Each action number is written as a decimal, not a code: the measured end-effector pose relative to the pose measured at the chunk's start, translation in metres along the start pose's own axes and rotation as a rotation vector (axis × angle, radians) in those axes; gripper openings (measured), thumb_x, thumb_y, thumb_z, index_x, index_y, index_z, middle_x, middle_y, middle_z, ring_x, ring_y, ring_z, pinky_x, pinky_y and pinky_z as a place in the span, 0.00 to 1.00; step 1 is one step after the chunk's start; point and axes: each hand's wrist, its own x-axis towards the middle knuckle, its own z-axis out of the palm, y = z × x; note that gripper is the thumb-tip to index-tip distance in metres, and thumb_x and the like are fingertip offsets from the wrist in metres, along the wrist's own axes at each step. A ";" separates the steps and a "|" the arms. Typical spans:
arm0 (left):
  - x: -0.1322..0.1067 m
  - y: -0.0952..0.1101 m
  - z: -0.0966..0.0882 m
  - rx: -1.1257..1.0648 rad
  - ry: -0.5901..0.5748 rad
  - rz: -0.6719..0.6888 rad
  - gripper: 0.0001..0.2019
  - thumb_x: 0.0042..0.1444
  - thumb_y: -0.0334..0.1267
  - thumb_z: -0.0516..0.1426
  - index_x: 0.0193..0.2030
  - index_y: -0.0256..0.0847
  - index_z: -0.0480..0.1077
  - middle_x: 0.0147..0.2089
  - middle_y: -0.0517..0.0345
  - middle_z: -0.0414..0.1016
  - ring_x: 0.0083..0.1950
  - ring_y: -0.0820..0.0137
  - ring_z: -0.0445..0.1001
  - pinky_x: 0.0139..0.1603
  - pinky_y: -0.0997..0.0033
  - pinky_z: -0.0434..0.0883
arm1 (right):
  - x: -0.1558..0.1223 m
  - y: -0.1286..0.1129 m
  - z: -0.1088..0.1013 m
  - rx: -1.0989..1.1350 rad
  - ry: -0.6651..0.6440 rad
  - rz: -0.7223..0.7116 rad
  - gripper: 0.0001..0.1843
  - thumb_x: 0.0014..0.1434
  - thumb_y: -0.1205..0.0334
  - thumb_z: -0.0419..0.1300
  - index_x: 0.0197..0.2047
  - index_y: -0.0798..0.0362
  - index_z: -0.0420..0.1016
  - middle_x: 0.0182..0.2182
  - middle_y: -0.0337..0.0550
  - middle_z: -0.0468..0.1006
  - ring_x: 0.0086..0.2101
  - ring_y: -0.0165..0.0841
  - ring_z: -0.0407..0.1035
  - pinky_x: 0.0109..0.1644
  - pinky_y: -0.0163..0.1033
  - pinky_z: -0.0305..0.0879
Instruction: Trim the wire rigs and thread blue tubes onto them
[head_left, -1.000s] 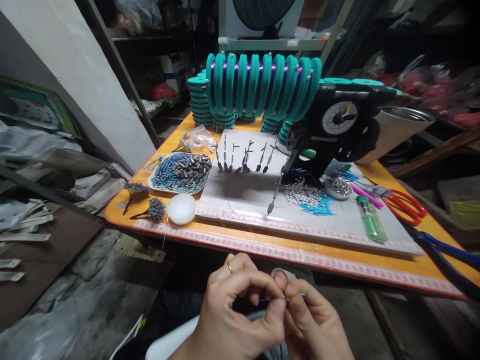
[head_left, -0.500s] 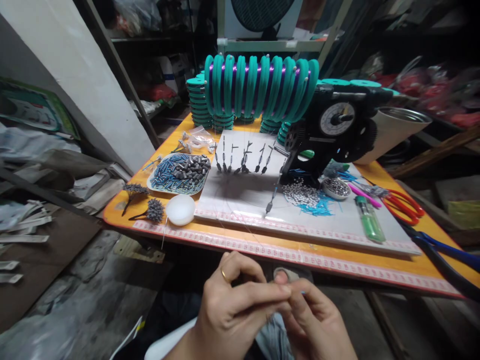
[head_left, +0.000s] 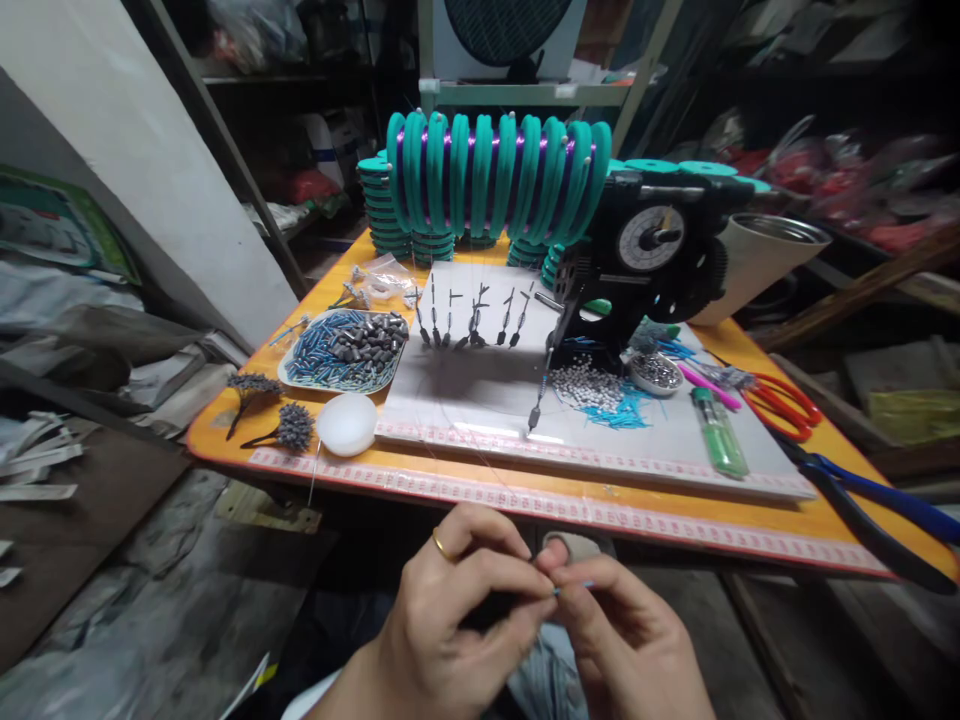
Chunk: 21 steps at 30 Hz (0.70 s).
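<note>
My left hand (head_left: 457,600), with a ring on one finger, is closed in a pinch in front of the table edge. Its fingertips meet those of my right hand (head_left: 630,630), which pinches a small blue piece (head_left: 589,583). A blue speck also shows at the left fingertips; what that hand grips is mostly hidden. Thin line runs down across the table edge toward the hands. Beyond them on the white board (head_left: 480,400), several dark sinkers (head_left: 474,338) hang on lines beneath teal spools (head_left: 495,180) of purple line. Another sinker (head_left: 534,417) hangs nearer.
At left are a tray (head_left: 285,375) of sinkers and blue pieces, a white bowl (head_left: 346,425) and grey bunches (head_left: 289,428). White beads (head_left: 589,385), blue tubes (head_left: 626,412), a green lighter (head_left: 718,435), orange-handled scissors (head_left: 784,400) and blue-handled pliers (head_left: 885,500) lie right, by a black machine (head_left: 645,260).
The table scene has shifted slightly left as my view turned. My fingertips have shifted against each other, and more of the blue piece shows between them.
</note>
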 end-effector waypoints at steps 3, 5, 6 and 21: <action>-0.001 0.000 0.001 0.015 0.022 -0.010 0.14 0.49 0.21 0.61 0.41 0.39 0.70 0.39 0.54 0.72 0.40 0.69 0.75 0.40 0.73 0.76 | 0.000 -0.002 0.001 -0.020 -0.009 -0.025 0.03 0.50 0.60 0.71 0.31 0.44 0.83 0.35 0.41 0.84 0.34 0.30 0.79 0.38 0.29 0.75; -0.001 0.000 0.002 0.045 0.043 0.009 0.13 0.48 0.19 0.60 0.38 0.39 0.70 0.37 0.56 0.71 0.37 0.71 0.75 0.38 0.75 0.75 | -0.001 -0.004 0.002 -0.040 -0.009 -0.033 0.03 0.49 0.61 0.72 0.30 0.44 0.83 0.34 0.42 0.84 0.33 0.31 0.79 0.37 0.29 0.75; 0.000 0.000 0.002 0.050 0.046 0.019 0.12 0.49 0.19 0.59 0.36 0.39 0.70 0.36 0.57 0.71 0.36 0.72 0.75 0.37 0.76 0.75 | -0.001 -0.005 0.002 -0.052 -0.009 -0.034 0.04 0.49 0.61 0.72 0.30 0.44 0.83 0.34 0.42 0.84 0.34 0.32 0.79 0.37 0.30 0.75; 0.007 -0.015 -0.005 0.004 -0.104 0.158 0.15 0.57 0.19 0.59 0.50 0.34 0.75 0.36 0.54 0.74 0.35 0.73 0.76 0.38 0.76 0.76 | 0.027 -0.074 -0.014 -0.730 -0.300 -0.212 0.07 0.51 0.56 0.71 0.36 0.40 0.84 0.35 0.35 0.84 0.36 0.29 0.78 0.42 0.29 0.73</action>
